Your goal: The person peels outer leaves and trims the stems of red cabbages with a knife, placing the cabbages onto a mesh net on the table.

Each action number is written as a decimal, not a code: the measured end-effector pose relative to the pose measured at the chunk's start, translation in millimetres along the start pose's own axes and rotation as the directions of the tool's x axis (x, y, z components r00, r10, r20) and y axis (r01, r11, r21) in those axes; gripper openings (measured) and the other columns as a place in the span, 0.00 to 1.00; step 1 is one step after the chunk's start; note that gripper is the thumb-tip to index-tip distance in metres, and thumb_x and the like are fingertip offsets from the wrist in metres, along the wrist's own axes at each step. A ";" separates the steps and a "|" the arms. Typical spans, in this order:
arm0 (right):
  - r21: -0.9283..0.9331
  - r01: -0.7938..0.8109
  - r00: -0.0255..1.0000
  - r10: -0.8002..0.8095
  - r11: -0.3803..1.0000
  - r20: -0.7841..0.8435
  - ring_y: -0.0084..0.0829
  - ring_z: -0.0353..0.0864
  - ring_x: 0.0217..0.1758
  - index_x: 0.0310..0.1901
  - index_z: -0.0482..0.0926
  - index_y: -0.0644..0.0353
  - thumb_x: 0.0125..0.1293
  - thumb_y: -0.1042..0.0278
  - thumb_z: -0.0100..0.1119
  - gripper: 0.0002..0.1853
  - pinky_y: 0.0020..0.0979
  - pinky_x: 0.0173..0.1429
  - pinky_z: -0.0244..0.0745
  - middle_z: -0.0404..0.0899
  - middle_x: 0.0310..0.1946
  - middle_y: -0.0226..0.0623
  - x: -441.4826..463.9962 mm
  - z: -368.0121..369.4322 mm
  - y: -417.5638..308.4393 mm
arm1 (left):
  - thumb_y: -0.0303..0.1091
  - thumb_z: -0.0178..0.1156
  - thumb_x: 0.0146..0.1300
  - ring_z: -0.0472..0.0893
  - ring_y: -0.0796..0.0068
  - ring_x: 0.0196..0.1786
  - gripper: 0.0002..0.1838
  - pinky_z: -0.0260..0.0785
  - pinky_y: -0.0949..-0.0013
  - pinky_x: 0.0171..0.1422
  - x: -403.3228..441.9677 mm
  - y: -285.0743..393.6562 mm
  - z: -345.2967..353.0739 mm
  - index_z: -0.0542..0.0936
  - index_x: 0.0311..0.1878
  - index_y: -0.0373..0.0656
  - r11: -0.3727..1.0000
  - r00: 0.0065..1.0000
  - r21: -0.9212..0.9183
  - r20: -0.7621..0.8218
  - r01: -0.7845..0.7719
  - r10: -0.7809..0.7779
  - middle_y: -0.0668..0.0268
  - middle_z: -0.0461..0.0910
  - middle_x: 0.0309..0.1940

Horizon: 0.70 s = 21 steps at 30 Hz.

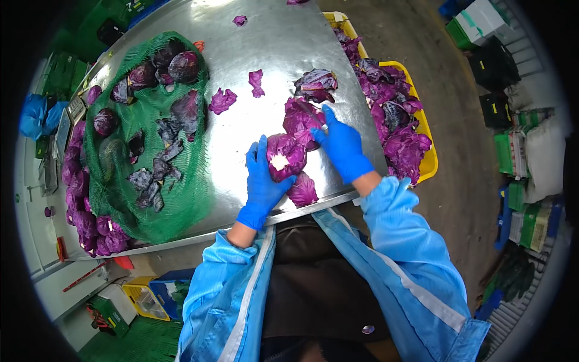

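A trimmed red cabbage (286,158) sits near the table's front edge, its pale cut core facing up. My left hand (263,184), in a blue glove, is wrapped round its left side with the thumb below. My right hand (345,148), also gloved, is closed on what looks like a small knife (317,116), its blade pointing up and left over loose purple leaves (300,122). The handle is hidden by my fingers. Below the cabbage lies another peeled leaf (303,190), and a darker outer leaf (316,84) rests beyond.
Green netting (202,199) on the left of the metal table (232,142) holds untrimmed cabbages (183,67) and leaf scraps. Peeled cabbages (75,181) line the far-left edge. Yellow crates (429,158) full of leaves stand against the table's right side. Stacked boxes (493,63) are farther right.
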State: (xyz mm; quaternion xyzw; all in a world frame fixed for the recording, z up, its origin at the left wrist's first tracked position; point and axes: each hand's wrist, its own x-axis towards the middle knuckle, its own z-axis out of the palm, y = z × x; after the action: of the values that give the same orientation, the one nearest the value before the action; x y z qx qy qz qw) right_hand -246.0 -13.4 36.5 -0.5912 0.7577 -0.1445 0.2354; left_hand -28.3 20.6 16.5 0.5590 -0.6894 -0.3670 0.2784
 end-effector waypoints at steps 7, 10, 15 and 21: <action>0.154 0.380 0.910 -0.398 0.912 0.116 0.43 0.84 0.45 0.70 0.64 0.45 0.64 0.45 0.59 0.35 0.37 0.48 0.78 0.80 0.52 0.46 -26.2 4.2 -36.6 | 0.45 0.76 0.47 0.58 0.49 0.73 0.57 0.56 0.55 0.74 22.8 -21.8 12.2 0.51 0.74 0.36 0.978 0.996 -0.189 0.017 -0.085 0.090 0.45 0.55 0.71; 0.189 0.292 0.917 -0.330 0.938 0.224 0.43 0.84 0.45 0.62 0.75 0.49 0.63 0.47 0.60 0.27 0.39 0.48 0.78 0.82 0.48 0.45 2.0 10.9 -43.0 | 0.46 0.78 0.44 0.54 0.48 0.76 0.61 0.53 0.55 0.76 15.2 -13.4 10.9 0.49 0.74 0.36 0.980 0.994 -0.171 0.038 -0.098 0.106 0.44 0.51 0.74; -0.015 0.392 0.899 -0.380 0.920 0.218 0.46 0.84 0.39 0.50 0.81 0.54 0.60 0.50 0.63 0.21 0.43 0.42 0.78 0.84 0.36 0.44 30.7 11.4 -44.2 | 0.48 0.78 0.41 0.51 0.46 0.76 0.64 0.48 0.53 0.77 3.4 -13.4 0.4 0.47 0.75 0.36 0.991 0.991 0.009 0.016 -0.133 0.133 0.44 0.48 0.75; 0.031 0.060 0.985 -0.064 0.998 0.160 0.49 0.83 0.36 0.52 0.78 0.55 0.59 0.51 0.66 0.24 0.46 0.40 0.76 0.83 0.39 0.47 46.4 40.8 -8.5 | 0.43 0.79 0.38 0.58 0.45 0.73 0.60 0.54 0.51 0.74 -33.1 -28.0 -11.8 0.54 0.74 0.40 0.969 0.968 0.065 -0.059 -0.239 0.242 0.44 0.52 0.73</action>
State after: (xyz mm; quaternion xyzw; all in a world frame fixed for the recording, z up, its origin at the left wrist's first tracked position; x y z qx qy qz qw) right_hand -226.2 -57.9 -2.5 -0.6212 0.7155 -0.1135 0.2988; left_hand 4.2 47.6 1.3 0.4908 -0.7527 -0.2920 0.3275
